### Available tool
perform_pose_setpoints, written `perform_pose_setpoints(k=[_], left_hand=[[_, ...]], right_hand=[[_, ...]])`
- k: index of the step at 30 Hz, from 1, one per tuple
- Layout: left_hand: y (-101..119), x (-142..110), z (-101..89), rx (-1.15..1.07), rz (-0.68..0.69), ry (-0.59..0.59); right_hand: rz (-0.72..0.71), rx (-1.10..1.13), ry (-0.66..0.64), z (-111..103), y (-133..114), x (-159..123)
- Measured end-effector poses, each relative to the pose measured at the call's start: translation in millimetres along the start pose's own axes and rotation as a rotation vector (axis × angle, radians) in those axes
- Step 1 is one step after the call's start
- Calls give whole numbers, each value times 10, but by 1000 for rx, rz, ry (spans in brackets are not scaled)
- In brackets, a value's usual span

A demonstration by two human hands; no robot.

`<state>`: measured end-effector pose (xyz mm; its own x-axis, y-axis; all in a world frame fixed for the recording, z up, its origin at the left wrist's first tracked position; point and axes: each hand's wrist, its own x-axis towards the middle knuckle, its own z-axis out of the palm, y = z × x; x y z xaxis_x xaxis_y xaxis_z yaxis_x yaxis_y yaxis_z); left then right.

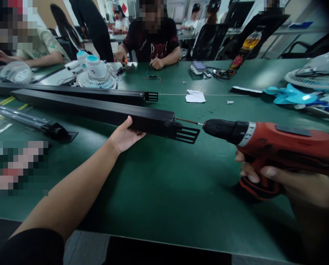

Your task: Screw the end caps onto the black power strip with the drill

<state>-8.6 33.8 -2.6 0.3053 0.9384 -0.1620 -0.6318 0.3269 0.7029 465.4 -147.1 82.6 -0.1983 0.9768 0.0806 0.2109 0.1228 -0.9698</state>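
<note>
My left hand (pixel 127 136) is wrapped round a long black rectangular tube (pixel 98 110), near its right end. A black slotted plate (pixel 187 134) sticks out from that end. In my right hand (pixel 286 180) is a red and black cordless drill (pixel 297 143), gripped by its handle and pointing left. A thin brownish rod (pixel 188 120) runs between the drill's chuck and the tube's end; whether it enters the tube I cannot tell. Behind lies a second black tube (pixel 120 96) with a similar slotted end. A shorter dark bar (pixel 23 114) lies at the left.
White fan parts (pixel 96 71) stand at the back left. Light blue fan blades (pixel 290 95) lie at the right. Paper scraps (pixel 195 96) and a bottle (pixel 248 46) are on the green table (pixel 164 191). Across it sits a person in a black shirt (pixel 153 40); another sits at the left.
</note>
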Motion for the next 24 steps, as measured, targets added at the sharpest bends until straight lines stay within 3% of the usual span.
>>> perform_pose_setpoints(k=[7,15,24], left_hand=[[-8,-11,24,22,9,10],[6,10,-2,-4,-14,2],[5,-8,31,-5,-4,16]], right_hand=[[23,17,20,-37,51,-6],[22,24,52,24,-57,-33],[76,73,-1,18,-51,-18]])
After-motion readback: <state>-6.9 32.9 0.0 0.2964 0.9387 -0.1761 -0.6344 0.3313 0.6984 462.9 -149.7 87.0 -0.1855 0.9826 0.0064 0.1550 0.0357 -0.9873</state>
